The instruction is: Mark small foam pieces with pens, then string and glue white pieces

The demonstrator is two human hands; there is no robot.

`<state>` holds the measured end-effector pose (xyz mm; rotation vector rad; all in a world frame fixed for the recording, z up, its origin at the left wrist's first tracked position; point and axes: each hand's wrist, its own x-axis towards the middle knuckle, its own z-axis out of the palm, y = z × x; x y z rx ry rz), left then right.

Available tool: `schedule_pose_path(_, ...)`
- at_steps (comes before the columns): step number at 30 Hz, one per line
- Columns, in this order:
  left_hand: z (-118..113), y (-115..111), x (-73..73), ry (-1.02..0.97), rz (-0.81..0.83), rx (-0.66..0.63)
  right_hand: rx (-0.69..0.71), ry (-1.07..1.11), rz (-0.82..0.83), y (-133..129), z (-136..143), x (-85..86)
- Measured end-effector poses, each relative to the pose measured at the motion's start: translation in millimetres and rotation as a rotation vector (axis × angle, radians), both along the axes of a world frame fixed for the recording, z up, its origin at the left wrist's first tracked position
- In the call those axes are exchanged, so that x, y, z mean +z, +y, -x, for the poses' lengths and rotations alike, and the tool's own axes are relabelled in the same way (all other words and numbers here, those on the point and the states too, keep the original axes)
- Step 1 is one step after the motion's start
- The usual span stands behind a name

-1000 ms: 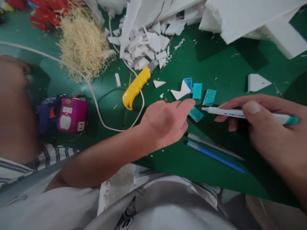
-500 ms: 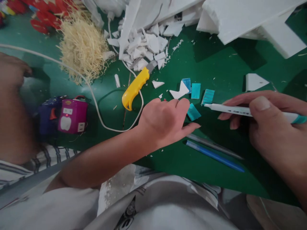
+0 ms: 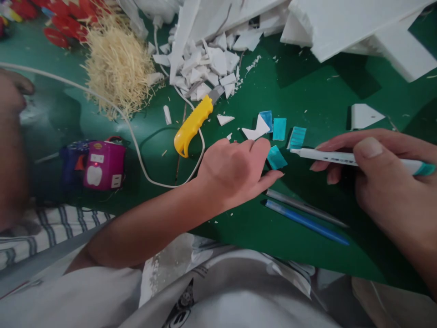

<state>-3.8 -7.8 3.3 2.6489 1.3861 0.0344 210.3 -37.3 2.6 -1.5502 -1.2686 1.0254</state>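
My right hand [image 3: 385, 168] holds a white marker [image 3: 327, 156] with a teal end, pinched between thumb and fingers. Its tip is at the lower edge of a teal-striped piece [image 3: 297, 137]. My left hand [image 3: 235, 165] rests on the table with its fingers curled under and the thumb stretched out. What the curled fingers hold, if anything, is hidden. Close to that hand lie a teal piece [image 3: 276, 157], another teal piece [image 3: 279, 129], a blue one [image 3: 266, 121] and a notched white foam scrap [image 3: 256, 130].
A yellow utility knife [image 3: 193, 127] lies beyond my left hand, across a white cable [image 3: 134, 136]. Behind it are foam scraps [image 3: 218, 61] and large foam sheets [image 3: 355, 27]. Blue [image 3: 307, 222] and grey [image 3: 307, 208] pens lie nearer. Left are straw [image 3: 118, 68], a purple device [image 3: 104, 165] and another person's arm [image 3: 12, 150].
The other person's arm at the left has drawn back toward the left edge. My hands and the marker have hardly moved.
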Motion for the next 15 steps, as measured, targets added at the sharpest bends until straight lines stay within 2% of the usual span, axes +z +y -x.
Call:
schedule_pose_path(7, 0.7, -1.5, 2.9, 0.082, 0.028, 0.016, 0.026, 0.007, -0.011, -1.9, -2.1, 0.5)
schedule_pose_path(15, -12.7, 5.3, -1.9, 0.02, -0.033, 0.037, 0.022, -0.007, -0.011, -0.2, -0.2, -0.1)
